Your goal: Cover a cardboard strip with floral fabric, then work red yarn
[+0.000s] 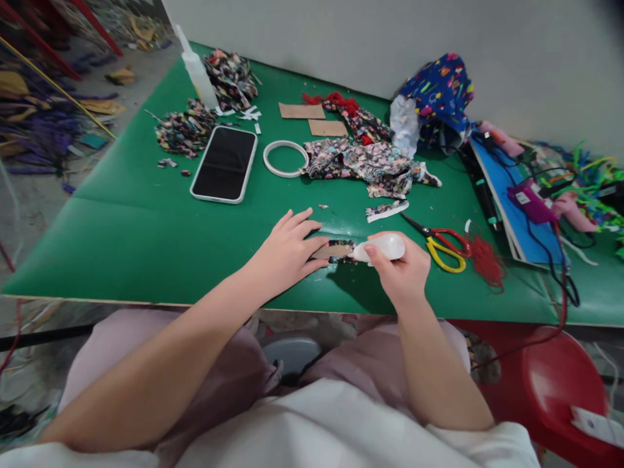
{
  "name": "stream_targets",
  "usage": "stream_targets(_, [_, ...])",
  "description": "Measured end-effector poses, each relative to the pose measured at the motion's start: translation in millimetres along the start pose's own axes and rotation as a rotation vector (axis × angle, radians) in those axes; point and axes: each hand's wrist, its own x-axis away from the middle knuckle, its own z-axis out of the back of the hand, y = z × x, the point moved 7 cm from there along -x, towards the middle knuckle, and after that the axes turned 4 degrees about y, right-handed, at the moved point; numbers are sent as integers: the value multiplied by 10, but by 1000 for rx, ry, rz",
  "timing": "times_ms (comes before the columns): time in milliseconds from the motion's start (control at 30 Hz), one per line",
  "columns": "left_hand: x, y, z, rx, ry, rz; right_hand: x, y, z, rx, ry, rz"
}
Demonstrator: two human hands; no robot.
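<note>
Left hand [287,253]: grip spread and palm down, thumb and forefinger parted along the two long edges of a brown card strip [336,251] edged with patterned fabric; remaining fingers fanned on the counter [146,240]. Strip lies flat, near the front edge, between the two hands.

Right hand [408,273]: grip closed around a white squeeze bottle [390,247], thumb on top. Bottle tilted well over, nozzle pointing left, its tip at the strip's right end; exact contact cannot be told.

Edges and room: counter's front edge runs just below both hands, nearer the person. Broad bare green surface left of the left hand, below the phone [225,164]. Right side tighter: scissors [446,249], blades partly open, lie just beside the right hand, with red threads [487,261] beyond. A fabric offcut [387,210] lies above the bottle; the patterned fabric [361,161] and white ring [266,159] sit further back.

Pose: left forearm slants in from lower left, crossing the front edge; right forearm rises from lower right, elbow bent, wrist over the counter.
</note>
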Motion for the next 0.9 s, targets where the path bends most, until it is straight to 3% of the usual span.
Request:
stream_targets(433, [-8,5,3,9,-1,16,-63,142,-59,8,40,-124])
stream_targets(733, [-9,2,5,3,-6,-2,-76,372,195,-292,378,-289])
stream_targets(800, [-8,1,4,-1,-1,-7,-83,408,186,-271,343,-329])
stream_targets(900, [-5,2,2,1,5,-7,-104,330,89,-164,178,-284])
